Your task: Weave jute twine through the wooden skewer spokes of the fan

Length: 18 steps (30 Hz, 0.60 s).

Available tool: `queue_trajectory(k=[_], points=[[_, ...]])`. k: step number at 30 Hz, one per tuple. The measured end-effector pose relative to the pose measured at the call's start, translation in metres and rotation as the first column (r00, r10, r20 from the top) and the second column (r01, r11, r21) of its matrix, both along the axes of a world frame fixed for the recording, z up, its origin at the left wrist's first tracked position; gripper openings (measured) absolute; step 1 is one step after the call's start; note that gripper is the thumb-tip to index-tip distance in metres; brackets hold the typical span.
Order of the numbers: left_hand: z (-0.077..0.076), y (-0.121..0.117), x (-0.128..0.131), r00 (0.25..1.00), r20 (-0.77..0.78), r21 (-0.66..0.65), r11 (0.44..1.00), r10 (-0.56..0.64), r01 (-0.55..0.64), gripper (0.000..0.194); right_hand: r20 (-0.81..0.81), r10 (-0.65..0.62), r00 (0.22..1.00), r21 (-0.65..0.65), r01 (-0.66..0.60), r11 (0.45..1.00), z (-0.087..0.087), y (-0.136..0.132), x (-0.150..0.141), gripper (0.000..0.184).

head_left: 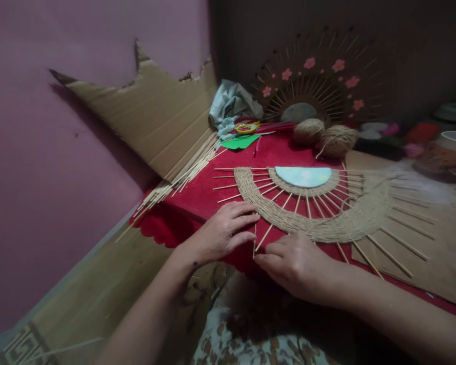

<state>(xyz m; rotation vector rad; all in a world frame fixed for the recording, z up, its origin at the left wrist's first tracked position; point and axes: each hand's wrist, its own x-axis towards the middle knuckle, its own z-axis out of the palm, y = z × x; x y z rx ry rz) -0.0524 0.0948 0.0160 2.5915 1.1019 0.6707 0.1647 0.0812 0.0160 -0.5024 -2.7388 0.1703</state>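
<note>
A half-round woven fan [277, 215] of tan twine on thin sticks lies on the red cloth, with a pale blue half-disc [303, 176] at its centre. My left hand [228, 230] rests at the fan's lower left edge, fingertips touching the weave and its thumb apart from the other fingers. From there a strand of twine [255, 238] runs down to my right hand [294, 261], whose thumb and forefinger are pinched on it beside a stick's end. The right hand's other fingers are curled under the woven band, partly hidden.
Loose sticks [155, 195] lie along the left cloth edge beside torn cardboard [155, 111] leaning on the wall. Behind are twine balls [338, 141], yellow-handled scissors [248, 127], green sheet [240, 142] and a flowered fan [309, 63]. Flat cardboard [444, 248] and a cup [454, 147] are at right.
</note>
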Motion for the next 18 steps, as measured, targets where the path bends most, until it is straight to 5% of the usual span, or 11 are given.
queue_trajectory(k=[5, 13, 18], points=[[0.001, 0.000, -0.001, 1.000, 0.004, -0.015, 1.000, -0.020, 0.020, 0.043, 0.124, 0.016, 0.992, 0.106, -0.029, 0.994, 0.002, -0.004, -0.002, 0.017], [0.000, -0.001, 0.000, 1.000, -0.002, 0.005, 1.000, -0.001, 0.001, 0.038, 0.075, -0.183, 0.980, -0.088, 0.190, 0.978, 0.032, 0.010, 0.033, 0.022], [0.001, -0.002, 0.000, 1.000, -0.023, 0.005, 1.000, 0.004, -0.004, 0.039, 0.094, -0.299, 0.949, -0.125, 0.310, 0.943, 0.032, 0.025, 0.060, 0.024]])
